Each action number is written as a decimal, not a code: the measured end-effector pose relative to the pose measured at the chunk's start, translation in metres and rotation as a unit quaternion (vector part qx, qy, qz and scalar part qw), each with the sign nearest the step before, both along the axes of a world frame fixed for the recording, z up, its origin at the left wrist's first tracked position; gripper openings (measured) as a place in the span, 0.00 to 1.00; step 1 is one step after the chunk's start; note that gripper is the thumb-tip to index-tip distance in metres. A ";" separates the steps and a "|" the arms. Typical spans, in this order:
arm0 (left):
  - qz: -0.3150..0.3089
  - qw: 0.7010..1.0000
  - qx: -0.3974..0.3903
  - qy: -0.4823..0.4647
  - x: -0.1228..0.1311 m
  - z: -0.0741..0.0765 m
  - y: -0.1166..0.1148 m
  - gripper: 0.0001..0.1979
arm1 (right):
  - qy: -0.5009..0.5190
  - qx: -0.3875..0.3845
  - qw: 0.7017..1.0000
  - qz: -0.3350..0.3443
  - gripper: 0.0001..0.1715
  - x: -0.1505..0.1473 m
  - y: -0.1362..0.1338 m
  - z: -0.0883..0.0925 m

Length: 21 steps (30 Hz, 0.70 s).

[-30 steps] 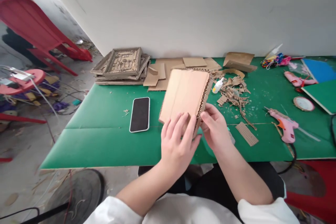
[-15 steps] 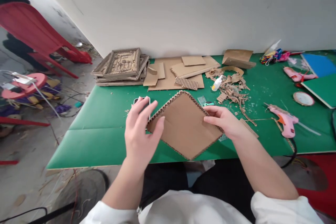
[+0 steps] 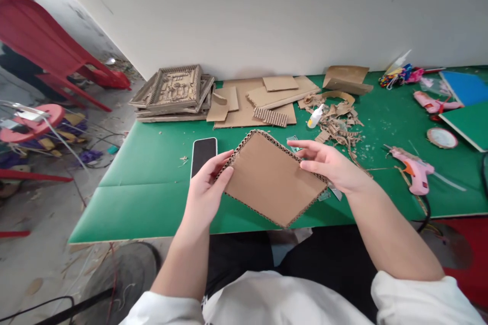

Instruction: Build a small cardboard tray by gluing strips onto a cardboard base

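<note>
Between my hands is a cardboard panel (image 3: 274, 180), turned cornerwise, with a strip of exposed corrugation along its edges. My left hand (image 3: 206, 183) grips its left corner, thumb on the face and fingers behind. At the upper right edge, my right hand (image 3: 330, 165) has its thumb on the face; its index finger is stretched out past the edge and the other fingers are partly hidden. A phone (image 3: 204, 155) with a dark screen lies behind my left hand. Partly covered by my right hand are a clear plastic piece and a cutter blade (image 3: 335, 193).
Framed cardboard reliefs (image 3: 177, 89) are stacked at the back left, beside loose cardboard sheets (image 3: 232, 119). A glue bottle (image 3: 315, 117) stands by shredded cardboard scraps (image 3: 339, 124). Rightward lie a pink glue gun (image 3: 414, 170), a tape roll (image 3: 441, 138) and a green board (image 3: 470, 124).
My left hand, open and apart before, has closed on the panel's left corner. The panel has turned slightly, and the phone is now largely uncovered. My right hand's index finger has lifted outward.
</note>
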<state>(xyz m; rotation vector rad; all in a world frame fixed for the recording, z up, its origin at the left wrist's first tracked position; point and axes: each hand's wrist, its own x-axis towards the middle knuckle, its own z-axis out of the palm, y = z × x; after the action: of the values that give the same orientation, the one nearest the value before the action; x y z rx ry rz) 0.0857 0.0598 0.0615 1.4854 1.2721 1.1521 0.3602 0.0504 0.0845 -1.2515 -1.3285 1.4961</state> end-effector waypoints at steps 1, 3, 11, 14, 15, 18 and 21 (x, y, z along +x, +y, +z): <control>0.009 1.000 -0.007 -0.016 0.000 -0.002 0.001 0.21 | -0.002 0.005 1.000 -0.002 0.29 0.002 0.000 -0.001; 0.025 0.998 -0.022 -0.049 0.000 -0.007 0.003 0.21 | -0.016 0.006 1.000 -0.009 0.29 0.005 0.000 -0.005; 0.023 0.999 -0.033 -0.012 0.002 -0.017 0.011 0.23 | -0.071 0.030 0.997 -0.031 0.28 0.008 0.000 -0.012; -0.017 0.999 0.010 0.049 0.005 -0.010 0.018 0.26 | -0.111 0.067 0.991 -0.025 0.29 0.006 -0.002 -0.008; -0.032 0.998 0.025 0.057 0.007 -0.006 0.021 0.26 | -0.126 0.084 0.988 -0.020 0.29 0.005 -0.004 -0.006; -0.044 0.995 0.064 0.068 0.015 0.006 0.026 0.26 | -0.166 0.128 0.978 -0.003 0.28 0.000 -0.008 0.000; -0.001 0.992 0.091 0.088 0.024 0.014 0.027 0.20 | -0.203 0.147 0.968 0.004 0.28 -0.005 -0.013 0.006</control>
<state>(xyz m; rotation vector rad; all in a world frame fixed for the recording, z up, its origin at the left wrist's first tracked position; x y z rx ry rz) 0.1094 0.0863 0.0752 1.7555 1.3107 1.1835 0.3550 0.0379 0.0902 -1.3991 -1.7483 1.0262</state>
